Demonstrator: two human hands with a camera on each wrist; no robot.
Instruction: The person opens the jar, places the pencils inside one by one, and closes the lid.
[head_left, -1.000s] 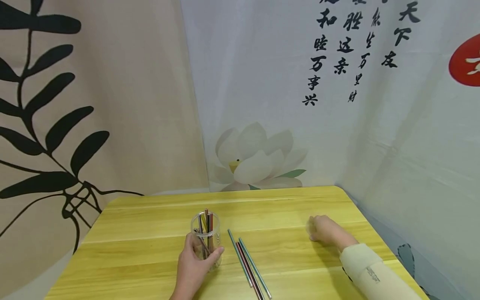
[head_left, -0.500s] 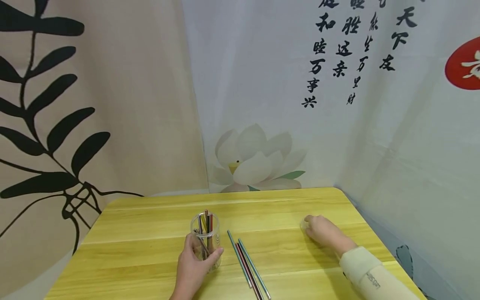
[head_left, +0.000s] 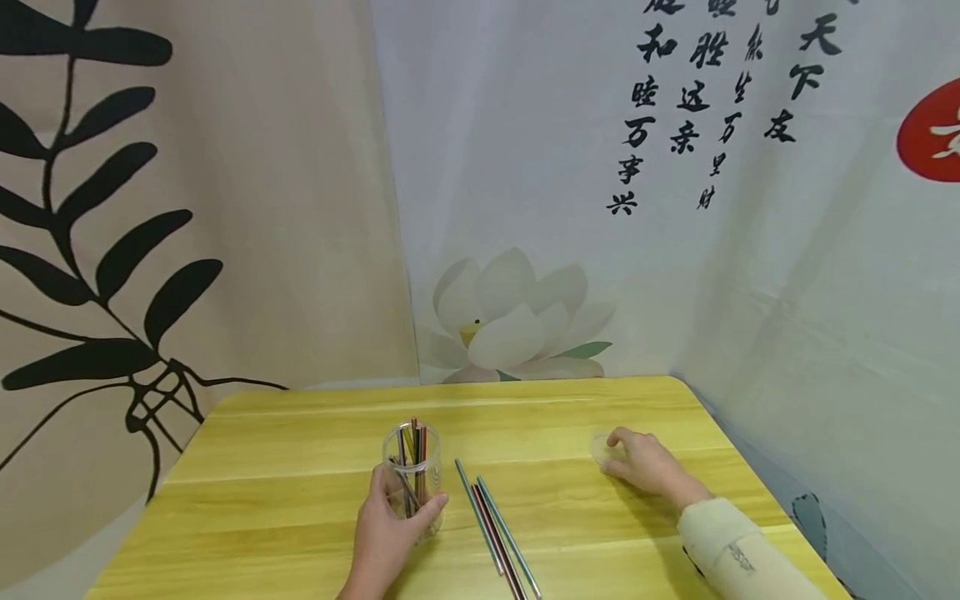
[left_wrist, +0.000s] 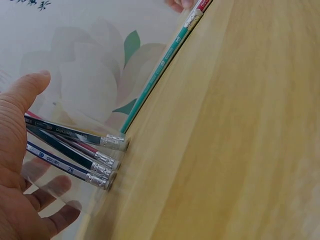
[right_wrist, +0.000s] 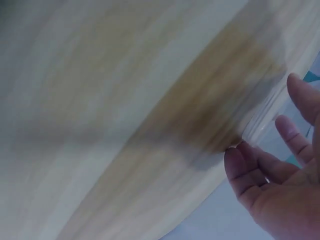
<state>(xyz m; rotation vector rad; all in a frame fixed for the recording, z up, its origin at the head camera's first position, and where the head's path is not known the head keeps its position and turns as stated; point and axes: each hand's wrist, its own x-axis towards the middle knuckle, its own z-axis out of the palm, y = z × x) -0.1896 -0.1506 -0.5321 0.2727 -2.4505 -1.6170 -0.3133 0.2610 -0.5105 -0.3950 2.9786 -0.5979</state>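
My left hand (head_left: 390, 525) grips a clear jar (head_left: 431, 487), thumb on the near side and fingers round the left side. Several pencils (head_left: 416, 458) stand inside it; in the left wrist view their metal ferrules and eraser ends (left_wrist: 102, 172) sit at the jar's bottom. My right hand (head_left: 648, 462) is at a clear round lid (head_left: 600, 450) lying on the table, thumb and forefinger curved to either side of its edge. Fingertips of that hand (right_wrist: 280, 175) meet the lid's ridged rim (right_wrist: 260, 117) in the right wrist view. Contact of the thumb is hard to tell.
Several loose pencils (head_left: 495, 533), teal and dark red, lie side by side just right of the jar. The yellow wood-grain table (head_left: 300, 467) ends at a printed cloth backdrop (head_left: 517, 208) behind, and cloth hangs on the right too.
The lid has come out from under my right hand to the left and now shows flat, with thumb and forefinger spread wider. The left hand and jar stay in place.
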